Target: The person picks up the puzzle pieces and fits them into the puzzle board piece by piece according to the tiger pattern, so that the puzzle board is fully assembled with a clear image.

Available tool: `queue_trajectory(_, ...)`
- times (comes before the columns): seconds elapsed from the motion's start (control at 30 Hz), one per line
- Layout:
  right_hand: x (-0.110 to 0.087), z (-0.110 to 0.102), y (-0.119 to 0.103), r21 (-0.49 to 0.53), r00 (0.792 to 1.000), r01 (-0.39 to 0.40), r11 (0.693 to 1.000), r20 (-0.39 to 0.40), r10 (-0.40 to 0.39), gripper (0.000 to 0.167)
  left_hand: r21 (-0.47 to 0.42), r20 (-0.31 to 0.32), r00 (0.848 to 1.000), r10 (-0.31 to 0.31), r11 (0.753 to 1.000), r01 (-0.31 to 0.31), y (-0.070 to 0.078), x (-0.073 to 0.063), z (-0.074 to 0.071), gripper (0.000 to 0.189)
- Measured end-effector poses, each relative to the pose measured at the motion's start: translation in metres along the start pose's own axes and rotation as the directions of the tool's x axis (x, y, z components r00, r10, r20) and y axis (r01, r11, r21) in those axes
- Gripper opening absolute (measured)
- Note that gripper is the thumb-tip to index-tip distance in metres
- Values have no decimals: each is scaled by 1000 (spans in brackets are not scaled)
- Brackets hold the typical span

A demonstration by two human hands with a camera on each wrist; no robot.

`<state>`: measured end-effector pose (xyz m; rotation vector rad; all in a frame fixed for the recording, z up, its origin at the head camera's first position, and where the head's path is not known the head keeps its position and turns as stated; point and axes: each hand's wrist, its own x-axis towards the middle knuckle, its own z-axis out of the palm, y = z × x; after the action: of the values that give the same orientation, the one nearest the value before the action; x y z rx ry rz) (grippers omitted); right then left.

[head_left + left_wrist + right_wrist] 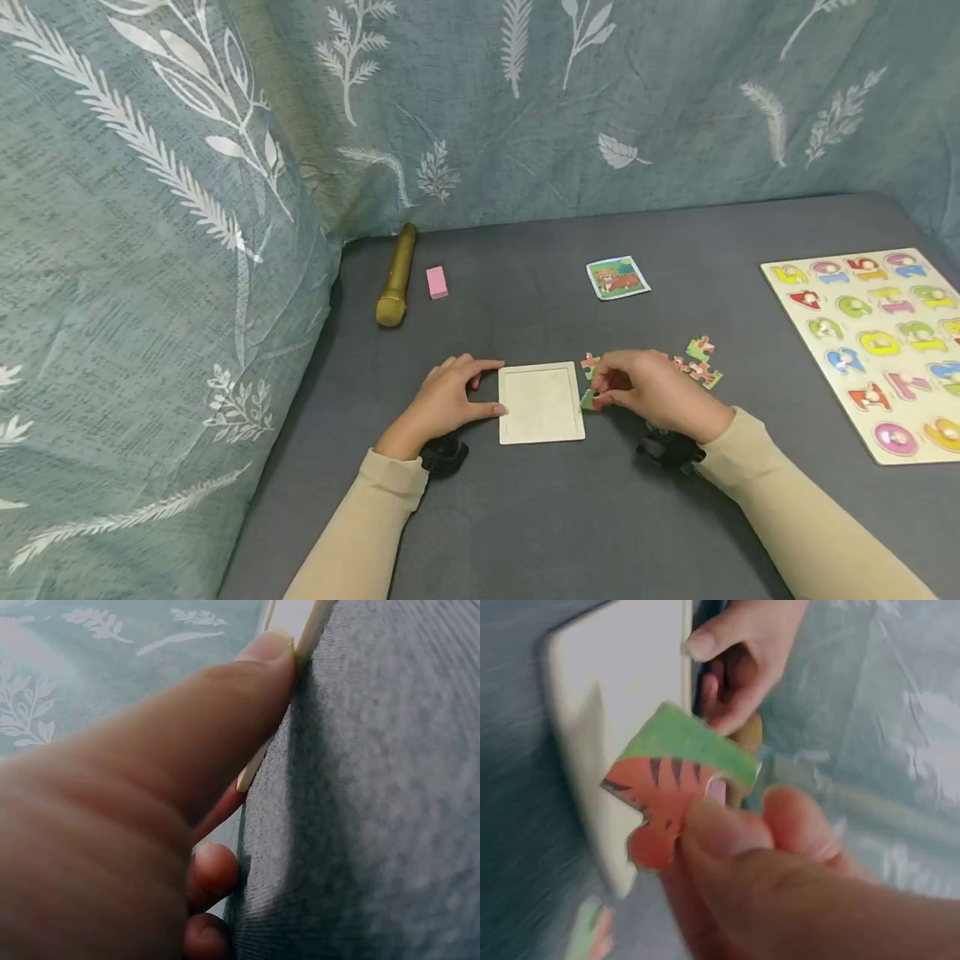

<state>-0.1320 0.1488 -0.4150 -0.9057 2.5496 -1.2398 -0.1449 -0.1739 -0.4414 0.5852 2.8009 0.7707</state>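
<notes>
A square, pale wooden puzzle tray with a raised rim lies flat on the table. My left hand is at its left side, thumb tip on the left rim and straight index finger at the upper left corner. Its thumb shows large in the left wrist view, the other fingers lower down. Beside the tray's right edge, my right hand pinches a jigsaw piece, green with orange and black stripes, between thumb and fingers. More jigsaw pieces lie behind that hand, which partly covers them.
A small picture card with an orange animal lies farther back. At the right is a large board of colourful knobbed shapes. A gold microphone and a pink block sit at the back left, near a patterned cloth.
</notes>
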Motion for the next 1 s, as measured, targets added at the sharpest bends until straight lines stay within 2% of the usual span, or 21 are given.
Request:
queue_trajectory(0.07,10,2,-7,0,997,63,998,52,-63,25,7,-2,1000,4,1000,-4,1,2,0,68)
queue_trajectory(0.13,20,5,-14,-79,984,161,984,92,-153,25,12,-11,1000,18,1000,-18,3,5,0,68)
queue_trajectory(0.17,24,8,-17,-151,975,214,965,97,-201,25,10,-16,1000,24,1000,-24,4,7,1,68)
queue_trajectory(0.2,26,11,-19,-229,965,261,938,95,-245,25,9,-19,999,31,999,-31,4,9,1,68)
queue_trajectory(0.3,16,20,-25,-430,949,309,848,86,-302,25,3,-18,999,37,999,-37,6,11,2,68)
queue_trajectory(0.4,-4,30,-32,-591,951,297,750,108,-291,24,0,-12,999,37,999,-37,6,10,2,68)
queue_trajectory(0.47,-17,35,-35,-641,951,304,705,159,-265,33,6,-14,999,36,999,-36,6,9,1,68)
queue_trajectory(0.5,-22,36,-37,-651,951,306,695,178,-251,38,8,-14,999,34,999,-34,6,8,1,68)
queue_trajectory(0.57,-27,36,-36,-645,951,308,699,200,-234,46,10,-19,999,32,999,-32,5,7,0,67)
queue_trajectory(0.63,-30,32,-34,-620,952,306,722,202,-231,47,5,-19,999,28,1000,-28,4,5,-1,67)
queue_trajectory(0.83,-29,16,-29,-514,945,324,794,206,-252,30,-7,-7,1000,13,1000,-13,2,1,1,67)
queue_trajectory(0.9,-25,9,-26,-495,951,308,812,161,-263,25,-7,-1,1000,9,1000,-9,2,0,3,67)
queue_trajectory(1.0,-11,-2,-16,-494,976,206,845,40,-215,26,-10,-1,1000,8,1000,-8,1,-1,3,67)
